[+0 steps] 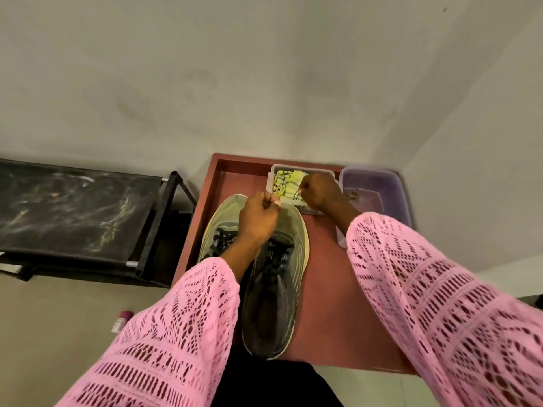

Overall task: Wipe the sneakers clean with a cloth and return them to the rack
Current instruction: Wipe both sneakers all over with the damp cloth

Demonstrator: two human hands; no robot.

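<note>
Head cam, looking down at a red table (329,289) pushed into a wall corner. Two sneakers (273,292) are lying side by side on it, toes pointing away from the person, soles down. The right one is showing dark upper w/ black laces and a pale yellowish sole edge; the left one is mostly hiding under the left sleeve (164,333), only its olive toe and lace area showing. They are sitting on the table, not on the rack (73,212) — that is standing on the floor just left of the table, black frame, dark marbled top shelf.

L hand (258,218) is hovering over the toe area of the sneakers, fingers curling in to a loose fist; can't tell if anything is pinched inside. R hand (320,192) is reaching fwd to a white tray (274,171) at the table's far edge, fingers closing on a yellow patterned cloth (288,182) lying in it — thumb and fingertips appear to be touching the fabric, cloth not lifted clear.

A purple tub (379,189) is sitting just right of the tray, by the corner wall. Both arms are wearing pink open-knit sleeves. Small pink bottle (122,320) is lying on the floor, left of the table, near the left sleeve.
</note>
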